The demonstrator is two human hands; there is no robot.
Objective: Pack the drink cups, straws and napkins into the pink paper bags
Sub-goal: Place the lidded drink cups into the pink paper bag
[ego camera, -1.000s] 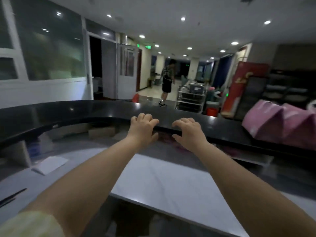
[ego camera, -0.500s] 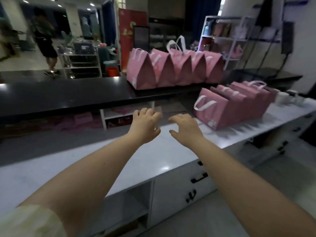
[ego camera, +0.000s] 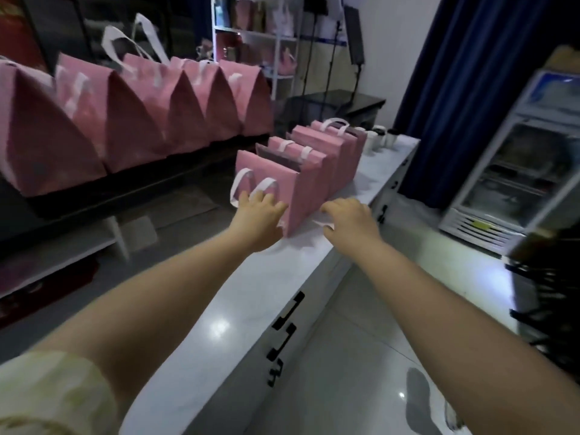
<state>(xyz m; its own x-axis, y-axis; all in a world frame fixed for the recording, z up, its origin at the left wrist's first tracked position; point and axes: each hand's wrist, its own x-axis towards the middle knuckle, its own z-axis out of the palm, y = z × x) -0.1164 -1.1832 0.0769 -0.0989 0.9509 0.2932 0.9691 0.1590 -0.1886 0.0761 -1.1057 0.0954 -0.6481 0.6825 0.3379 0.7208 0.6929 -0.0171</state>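
Both hands are stretched forward over the white desk point(ego camera: 219, 312). The left hand point(ego camera: 262, 211) is open, its straight fingers laid against the front face of the nearest pink bag point(ego camera: 303, 196), just below that bag's white handles point(ego camera: 251, 186). The right hand point(ego camera: 348, 215) hovers palm down just right of the same bag, fingers loosely bent and holding nothing. A white scrap point(ego camera: 324, 223) lies beneath it; contact cannot be determined.

Behind the nearest bag, further pink bags point(ego camera: 335, 146) stand upright in a row running to the far end of the desk. White drink cups point(ego camera: 378, 139) stand beyond them. A second row of pink bags point(ego camera: 141, 117) sits on the dark raised desk point(ego camera: 125, 189) at left. A glass-fronted fridge point(ego camera: 518, 174) stands at right.
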